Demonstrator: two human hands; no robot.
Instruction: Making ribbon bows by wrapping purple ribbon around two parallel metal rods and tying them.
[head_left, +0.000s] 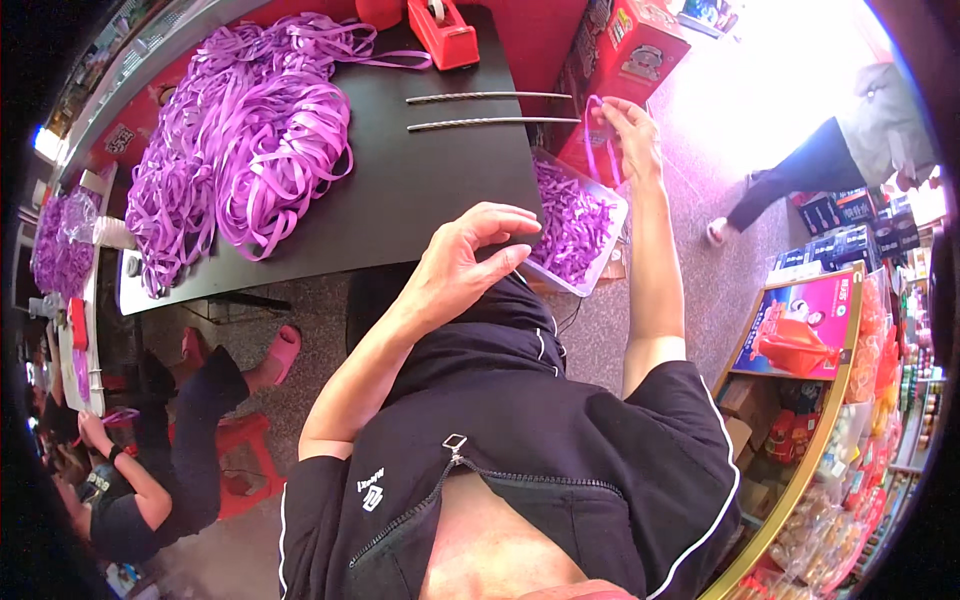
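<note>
My right hand [634, 145] is raised beyond the table's right edge, its fingers pinching a purple ribbon [590, 135] that hangs in a loop. The ribbon is close to the right ends of two parallel metal rods [490, 97], which jut out past the dark table [400, 185]. Over the table's near right corner, my left hand [465, 255] is open, thumb apart from the fingers, with nothing visible in it. Below my right hand stands a clear plastic bin [612, 240] filled with short purple ribbon pieces [575, 215]. A big tangled heap of purple ribbon [270, 150] covers the table's left side.
A red tape dispenser [442, 35] sits at the table's far edge. Red cartons [635, 45] stand behind the bin. At left, another person [150, 470] sits near a red stool [240, 455]. Someone walks [800, 170] at far right, near a display case [800, 330].
</note>
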